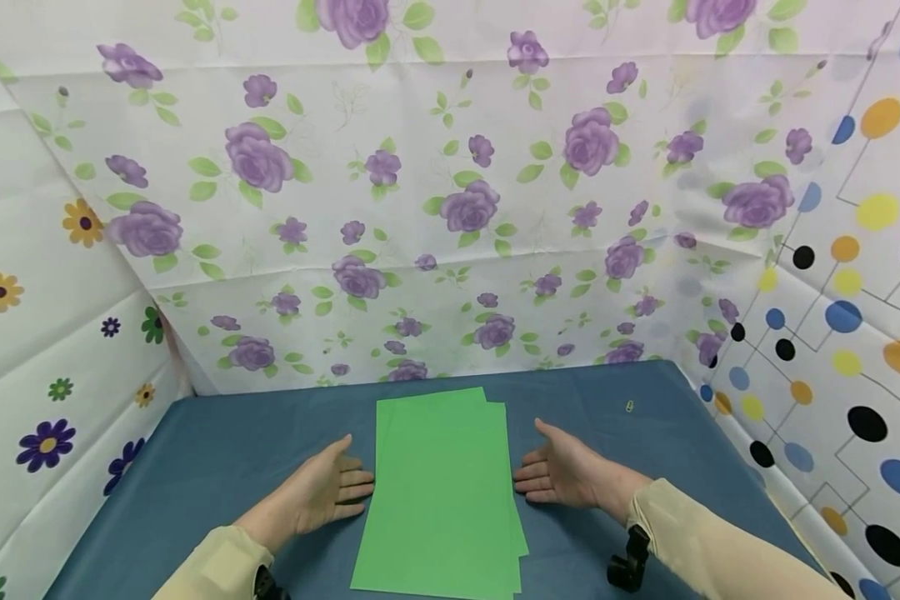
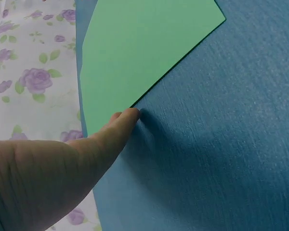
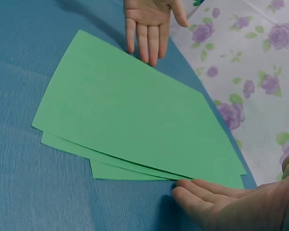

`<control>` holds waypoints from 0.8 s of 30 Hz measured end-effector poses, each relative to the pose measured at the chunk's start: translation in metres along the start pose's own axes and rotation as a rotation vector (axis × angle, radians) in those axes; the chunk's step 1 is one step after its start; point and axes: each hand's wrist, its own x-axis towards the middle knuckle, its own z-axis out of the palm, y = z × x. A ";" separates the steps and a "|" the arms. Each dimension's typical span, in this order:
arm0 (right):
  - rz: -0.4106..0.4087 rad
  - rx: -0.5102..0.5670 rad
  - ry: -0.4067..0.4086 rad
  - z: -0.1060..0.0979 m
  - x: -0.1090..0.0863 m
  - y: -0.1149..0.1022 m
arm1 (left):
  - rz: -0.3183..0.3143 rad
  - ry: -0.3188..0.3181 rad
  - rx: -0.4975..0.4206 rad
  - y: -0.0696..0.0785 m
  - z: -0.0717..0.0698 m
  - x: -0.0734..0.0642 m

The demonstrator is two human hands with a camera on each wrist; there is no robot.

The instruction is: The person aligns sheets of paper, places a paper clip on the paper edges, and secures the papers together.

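A loose stack of green paper sheets (image 1: 438,492) lies on the blue-covered table, its sheets slightly fanned so that lower corners stick out on the right. My left hand (image 1: 322,492) is beside the stack's left edge, palm facing inward, fingers straight and thumb raised. In the left wrist view its fingertips (image 2: 131,113) are right at the paper's edge. Across the stack, my right hand (image 1: 566,471) mirrors it at the right edge with straight fingers. The right wrist view shows the sheets' staggered edges (image 3: 130,166) by the right fingertips (image 3: 183,185). Neither hand holds anything.
A small yellowish paper clip (image 1: 629,407) lies on the blue tablecloth (image 1: 270,425) at the back right. Behind the table hangs a purple-flowered sheet (image 1: 420,208). Patterned cloths with flowers (image 1: 45,333) and colored dots (image 1: 832,333) close off the left and right sides.
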 end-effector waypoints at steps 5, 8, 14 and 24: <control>0.006 0.016 0.003 0.004 0.001 0.001 | -0.007 -0.012 -0.028 -0.002 0.000 0.001; 0.006 0.012 0.014 0.005 0.001 0.000 | -0.006 -0.010 -0.038 -0.002 -0.001 0.002; 0.007 0.003 0.021 0.006 0.002 0.000 | -0.010 -0.001 -0.067 -0.003 -0.002 0.005; -0.027 -0.020 -0.004 0.013 0.006 0.004 | -0.033 -0.083 -0.165 -0.005 0.019 0.018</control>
